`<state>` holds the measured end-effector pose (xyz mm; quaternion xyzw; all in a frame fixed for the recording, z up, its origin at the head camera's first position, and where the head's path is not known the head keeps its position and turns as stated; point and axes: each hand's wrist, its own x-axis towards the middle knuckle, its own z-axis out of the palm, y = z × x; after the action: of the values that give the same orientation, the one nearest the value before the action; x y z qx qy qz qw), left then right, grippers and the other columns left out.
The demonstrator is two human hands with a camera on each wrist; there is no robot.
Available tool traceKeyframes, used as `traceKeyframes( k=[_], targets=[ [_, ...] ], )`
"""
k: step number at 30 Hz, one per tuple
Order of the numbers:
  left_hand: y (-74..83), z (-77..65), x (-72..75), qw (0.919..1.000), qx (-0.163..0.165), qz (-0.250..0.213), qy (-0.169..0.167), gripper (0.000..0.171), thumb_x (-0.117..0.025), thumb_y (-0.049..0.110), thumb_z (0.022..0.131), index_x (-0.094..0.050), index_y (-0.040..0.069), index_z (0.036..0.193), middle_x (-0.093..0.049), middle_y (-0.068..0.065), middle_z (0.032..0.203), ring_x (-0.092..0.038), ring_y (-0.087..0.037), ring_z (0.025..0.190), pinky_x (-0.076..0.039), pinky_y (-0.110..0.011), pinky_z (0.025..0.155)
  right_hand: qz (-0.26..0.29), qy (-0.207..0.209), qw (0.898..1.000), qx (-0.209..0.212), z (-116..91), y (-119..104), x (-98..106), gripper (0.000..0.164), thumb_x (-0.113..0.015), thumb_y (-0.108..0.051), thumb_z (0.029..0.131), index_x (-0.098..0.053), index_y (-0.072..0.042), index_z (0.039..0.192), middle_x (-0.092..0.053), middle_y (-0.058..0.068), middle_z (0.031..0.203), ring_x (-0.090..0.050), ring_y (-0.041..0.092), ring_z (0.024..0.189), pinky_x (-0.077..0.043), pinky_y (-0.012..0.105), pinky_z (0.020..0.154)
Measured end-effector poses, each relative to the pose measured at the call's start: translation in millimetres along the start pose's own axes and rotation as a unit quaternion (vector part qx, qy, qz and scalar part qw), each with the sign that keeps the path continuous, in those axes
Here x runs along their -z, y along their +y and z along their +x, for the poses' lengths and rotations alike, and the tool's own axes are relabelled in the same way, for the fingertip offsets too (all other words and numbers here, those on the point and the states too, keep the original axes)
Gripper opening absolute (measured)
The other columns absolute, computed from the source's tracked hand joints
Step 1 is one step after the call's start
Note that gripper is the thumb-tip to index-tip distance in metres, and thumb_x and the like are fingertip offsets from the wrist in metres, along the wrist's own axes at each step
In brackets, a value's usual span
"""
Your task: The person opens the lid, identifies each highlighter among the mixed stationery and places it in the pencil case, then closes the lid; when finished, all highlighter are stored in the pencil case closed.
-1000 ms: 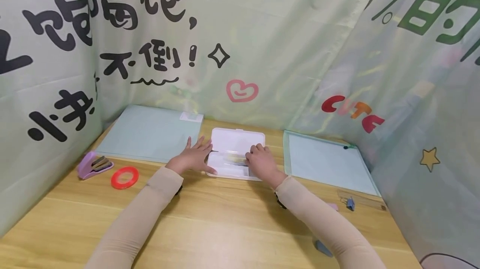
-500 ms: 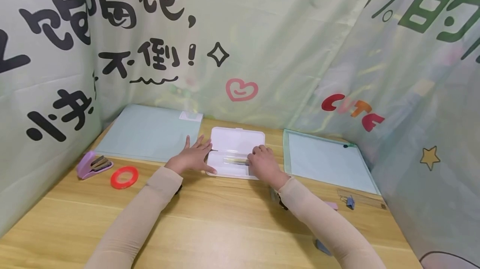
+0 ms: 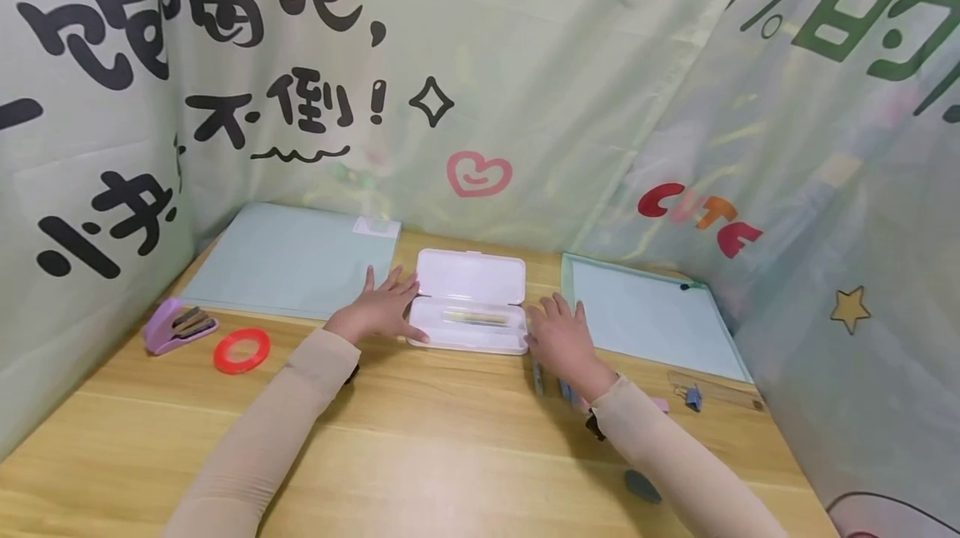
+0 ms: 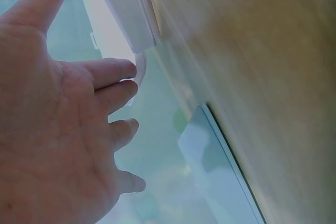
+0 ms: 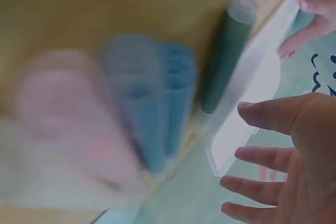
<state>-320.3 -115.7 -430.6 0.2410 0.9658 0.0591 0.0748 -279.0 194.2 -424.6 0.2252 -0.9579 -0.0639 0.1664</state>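
Note:
A white pencil case lies with its lid raised back. Inside its tray is a thin see-through strip with pale yellow in it. My left hand spreads its fingers at the left end of the case, thumb by the front corner. My right hand is beside the right end, fingers extended and holding nothing. Below it lies a dark green capped stick, close to the case. Blurred blue tapered things and a pink thing lie next to it, partly behind my wrist in the head view.
A pale blue folder lies back left, another folder back right. A purple stapler and red tape roll are left. A clear ruler, blue binder clip and grey-blue piece are right.
My right hand has come out of the case and moved right, its fingers straightening. The pale yellow strip now shows fully in the tray. My left hand stays at the case.

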Motion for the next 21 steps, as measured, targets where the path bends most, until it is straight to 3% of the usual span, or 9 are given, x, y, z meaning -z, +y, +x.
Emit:
traceKeyframes(
  k=[5, 9, 13, 21],
  targets=[
    [-0.6, -0.9, 1.3, 1.0000, -0.001, 0.000, 0.004, 0.106, -0.043, 0.077, 0.062, -0.019, 0.009, 0.138, -0.008, -0.004, 0.144, 0.010, -0.028, 0.129, 0.018, -0.058, 0.089, 0.015, -0.012, 1.000, -0.021, -16, 0, 0, 0.044, -0.062, -0.038, 0.077, -0.057, -0.008, 0.109, -0.047, 0.016, 0.119, -0.034, 0.037, 0.115, -0.022, 0.063, 0.087],
    [-0.1, -0.7, 1.3, 1.0000, -0.003, 0.002, 0.004, 0.106, -0.043, 0.077, 0.061, -0.020, 0.008, 0.138, -0.008, -0.004, 0.144, 0.008, -0.029, 0.129, 0.017, -0.059, 0.089, 0.026, -0.039, 0.998, -0.034, -27, -4, -1, 0.046, -0.060, -0.047, 0.075, -0.058, -0.005, 0.093, -0.046, 0.017, 0.117, -0.033, 0.037, 0.116, -0.022, 0.063, 0.086],
    [0.0, -1.3, 2.5, 1.0000, -0.001, 0.004, 0.003, 0.105, -0.043, 0.077, 0.061, -0.020, 0.008, 0.138, -0.008, -0.004, 0.144, 0.009, -0.029, 0.129, 0.017, -0.059, 0.089, 0.002, -0.055, 0.998, -0.040, -32, -6, -2, 0.046, -0.060, -0.048, 0.075, -0.055, -0.003, 0.083, -0.047, 0.018, 0.115, -0.028, 0.038, 0.119, -0.022, 0.063, 0.087],
    [0.9, -1.6, 2.2, 1.0000, -0.005, 0.004, 0.002, 0.106, -0.042, 0.077, 0.061, -0.020, 0.008, 0.138, -0.008, -0.004, 0.144, 0.010, -0.030, 0.128, 0.018, -0.059, 0.088, -0.023, -0.080, 0.996, -0.039, -33, -8, 1, 0.046, -0.056, -0.036, 0.079, -0.060, 0.007, 0.094, -0.051, 0.017, 0.110, -0.023, 0.038, 0.122, -0.020, 0.061, 0.089]
  ],
)
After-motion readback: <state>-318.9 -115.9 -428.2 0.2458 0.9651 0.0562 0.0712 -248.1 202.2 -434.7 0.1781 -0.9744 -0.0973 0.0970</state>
